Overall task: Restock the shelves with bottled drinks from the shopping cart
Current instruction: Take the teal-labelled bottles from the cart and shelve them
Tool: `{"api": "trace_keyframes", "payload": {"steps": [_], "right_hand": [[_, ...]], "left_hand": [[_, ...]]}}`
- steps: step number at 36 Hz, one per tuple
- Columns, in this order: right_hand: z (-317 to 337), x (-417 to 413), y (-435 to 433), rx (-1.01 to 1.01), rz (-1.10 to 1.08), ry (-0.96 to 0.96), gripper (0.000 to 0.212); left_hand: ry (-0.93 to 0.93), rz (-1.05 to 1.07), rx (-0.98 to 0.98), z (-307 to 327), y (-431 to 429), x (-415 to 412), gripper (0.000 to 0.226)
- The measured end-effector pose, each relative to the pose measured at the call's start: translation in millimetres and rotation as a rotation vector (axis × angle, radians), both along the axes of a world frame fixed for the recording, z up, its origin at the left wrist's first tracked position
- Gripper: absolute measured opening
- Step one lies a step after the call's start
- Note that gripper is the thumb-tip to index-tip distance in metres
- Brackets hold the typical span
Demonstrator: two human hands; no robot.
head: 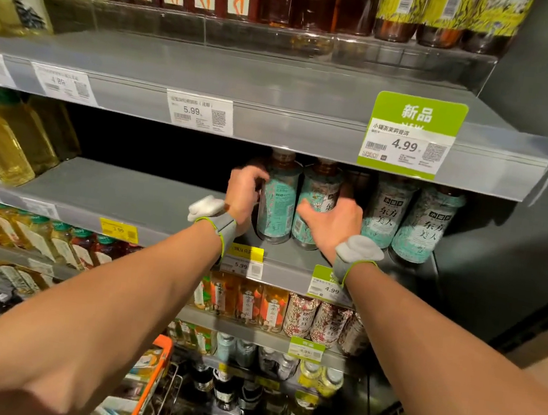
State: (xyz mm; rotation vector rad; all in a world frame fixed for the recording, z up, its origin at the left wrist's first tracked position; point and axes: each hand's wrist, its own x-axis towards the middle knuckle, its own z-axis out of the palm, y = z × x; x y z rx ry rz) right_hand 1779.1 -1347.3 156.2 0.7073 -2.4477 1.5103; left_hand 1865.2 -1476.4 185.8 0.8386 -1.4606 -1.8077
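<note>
Two teal-labelled tea bottles stand upright side by side on the grey middle shelf [149, 199]. My left hand [243, 193] grips the left bottle [278, 201] from its left side, fingers curled round it. The right bottle [316, 202] is held by my right hand [331, 221], thumb in front and fingers wrapped behind. Two more bottles of the same kind [402, 219] stand just to the right. The orange-rimmed shopping cart [155, 379] shows below, between my forearms.
The shelf left of my hands is bare up to the yellow drink bottles [4, 146] at the far left. The upper shelf edge [276, 121] with price tags overhangs the bottle tops. Lower shelves hold many bottles. A dark wall [517, 237] closes the right side.
</note>
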Motion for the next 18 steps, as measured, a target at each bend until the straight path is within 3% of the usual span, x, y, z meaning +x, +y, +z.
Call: {"api": "trace_keyframes", "payload": {"steps": [4,7,12,16,18], "right_hand": [[-1,0,1,0.011,-0.001,-0.001,0.061],[0,0,1,0.003,0.0,0.001,0.058],[2,2,2,0.014,-0.009,-0.005,0.053],[3,2,3,0.027,-0.031,-0.002,0.057],[5,3,4,0.036,-0.034,-0.006,0.059]], "left_hand": [[-0.058,-0.098,-0.107,2,5,11,0.012],[-0.17,-0.088,-0.293,2,7,17,0.016],[-0.191,-0.135,-0.399,-7,4,19,0.012],[-0.249,-0.161,-0.521,-13,-1,19,0.049],[-0.27,-0.154,-0.559,-11,1,19,0.043]]}}
